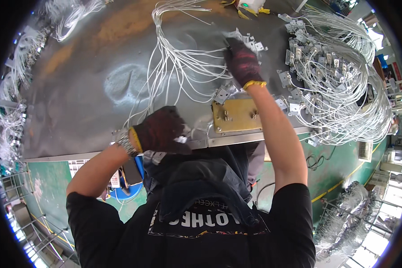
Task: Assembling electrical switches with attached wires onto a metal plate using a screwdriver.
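Note:
My right hand [243,63], in a dark red and black glove with a yellow cuff, is closed over the ends of a bundle of white wires [172,56], beside metal brackets [257,44]. Its fingertips are partly hidden. Near the table's front edge, my left hand [160,130] wears a matching glove. Its fingers are curled, and small pale metal bits [182,139] show at the tips; what it grips is unclear. Between the hands a brass-coloured plate [233,117] with small posts lies at the edge. One loose bracket [222,94] rests just beyond it.
A big heap of white wires with metal brackets [335,76] covers the table's right side. More wires [78,18] lie at the far left. A white and yellow object [250,6] sits at the far edge. Wire bundles [348,214] hang on a rack at lower right.

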A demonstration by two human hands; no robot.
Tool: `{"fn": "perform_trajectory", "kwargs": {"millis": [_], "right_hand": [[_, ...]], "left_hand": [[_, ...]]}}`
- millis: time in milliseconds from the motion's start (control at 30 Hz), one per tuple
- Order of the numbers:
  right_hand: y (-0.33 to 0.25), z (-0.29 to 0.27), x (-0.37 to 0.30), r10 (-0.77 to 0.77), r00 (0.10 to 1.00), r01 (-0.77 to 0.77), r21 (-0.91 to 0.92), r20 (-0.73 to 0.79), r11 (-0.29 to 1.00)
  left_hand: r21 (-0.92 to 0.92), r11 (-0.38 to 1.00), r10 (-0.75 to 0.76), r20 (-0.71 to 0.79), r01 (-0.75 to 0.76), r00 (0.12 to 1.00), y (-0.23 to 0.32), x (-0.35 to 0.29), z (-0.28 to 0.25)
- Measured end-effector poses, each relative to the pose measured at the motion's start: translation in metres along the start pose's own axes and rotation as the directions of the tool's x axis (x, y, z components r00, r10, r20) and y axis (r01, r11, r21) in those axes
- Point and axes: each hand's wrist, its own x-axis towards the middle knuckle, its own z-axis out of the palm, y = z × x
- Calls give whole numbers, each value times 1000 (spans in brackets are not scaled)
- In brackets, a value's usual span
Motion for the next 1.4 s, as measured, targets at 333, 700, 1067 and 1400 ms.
{"fn": "perform_trajectory", "kwargs": {"millis": [333, 700, 1067, 1400], "right_hand": [[41, -2, 41, 220, 973, -211, -126, 66, 969], [-5, -43, -21, 97, 995, -93, 127, -27, 988], [-30, -36, -139, 374, 924, -382, 258, 83, 887], [-38, -48, -148, 545, 800, -505, 773, 252, 383]], "left_hand": [[99, 992, -79, 46, 74, 996, -48, -24, -28], [-18, 943, -333, 27, 333, 943, -38, 81, -39], [-3, 909, -413, -156, 418, 897, -13, 130, -23], [-165, 930, -357, -204, 328, 912, -2, 118, -14]]}}
